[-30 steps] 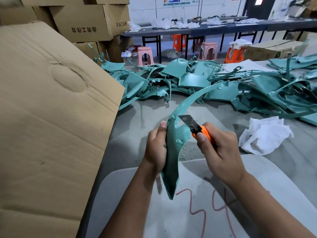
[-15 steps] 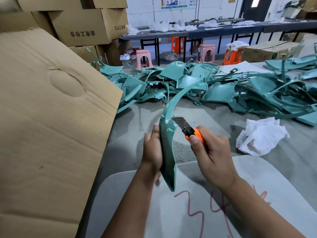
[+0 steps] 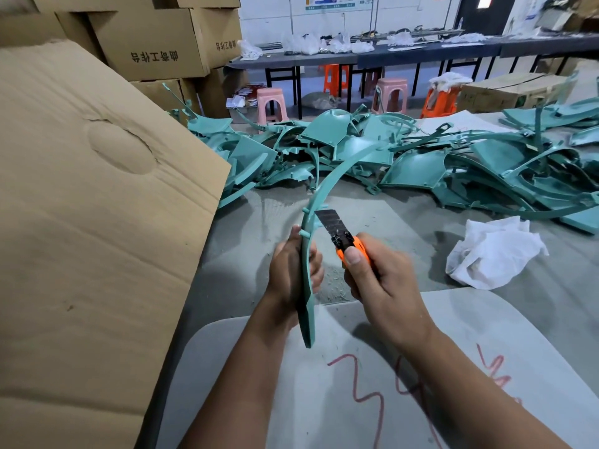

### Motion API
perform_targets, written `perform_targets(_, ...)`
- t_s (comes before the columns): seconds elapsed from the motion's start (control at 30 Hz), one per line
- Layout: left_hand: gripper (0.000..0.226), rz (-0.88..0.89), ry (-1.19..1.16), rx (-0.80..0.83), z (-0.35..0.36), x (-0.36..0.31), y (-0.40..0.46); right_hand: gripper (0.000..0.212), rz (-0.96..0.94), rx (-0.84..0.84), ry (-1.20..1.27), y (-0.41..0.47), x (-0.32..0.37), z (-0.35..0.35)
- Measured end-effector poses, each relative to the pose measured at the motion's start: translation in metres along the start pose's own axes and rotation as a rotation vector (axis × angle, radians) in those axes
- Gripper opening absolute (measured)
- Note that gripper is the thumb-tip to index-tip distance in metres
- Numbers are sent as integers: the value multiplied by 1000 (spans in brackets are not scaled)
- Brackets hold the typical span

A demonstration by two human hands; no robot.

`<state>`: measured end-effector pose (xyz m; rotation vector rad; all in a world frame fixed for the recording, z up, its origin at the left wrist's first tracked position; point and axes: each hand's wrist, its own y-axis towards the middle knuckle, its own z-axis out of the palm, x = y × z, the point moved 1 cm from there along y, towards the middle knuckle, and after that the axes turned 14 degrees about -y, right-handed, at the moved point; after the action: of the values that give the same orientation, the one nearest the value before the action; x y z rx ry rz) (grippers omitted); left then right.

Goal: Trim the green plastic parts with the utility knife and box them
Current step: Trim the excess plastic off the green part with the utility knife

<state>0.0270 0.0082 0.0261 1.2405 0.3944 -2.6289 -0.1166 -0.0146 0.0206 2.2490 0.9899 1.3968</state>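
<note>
- Trimming is under way on 1 long curved green part (image 3: 308,280), held edge-up over the near end of the table (image 3: 259,222).
- Left hand (image 3: 290,273) is wrapped round the part's lower half, fingers curled over its edge.
- Right hand (image 3: 379,280) grips the orange utility knife (image 3: 348,246), thumb on top, with the extended blade just beside the part's inner edge, near 2 small pegs; contact is hard to confirm.
- Plastic shavings lie on the table below the hands, so some cutting looks done.
- A large pile of green parts (image 3: 405,157) sprawls across the far side of the table, apparently waiting.
- A cardboard box flap (image 3: 97,205) stands at the left; its inside is hidden, so boxed parts cannot be counted.
- Most of the work seems left.
</note>
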Motion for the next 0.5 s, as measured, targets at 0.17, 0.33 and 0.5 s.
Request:
perform_targets(0.17,41,54,72,-56,-2,5,0,41,88,-31,24,3,-4,6)
perform_targets(0.33,46,-7,44,5,6,6,-1,40,76,-38,99,1,-6,3)
perform_targets(0.5,47,-82,-70,69,7,1,0,37,10,-8,63,-2,0,6)
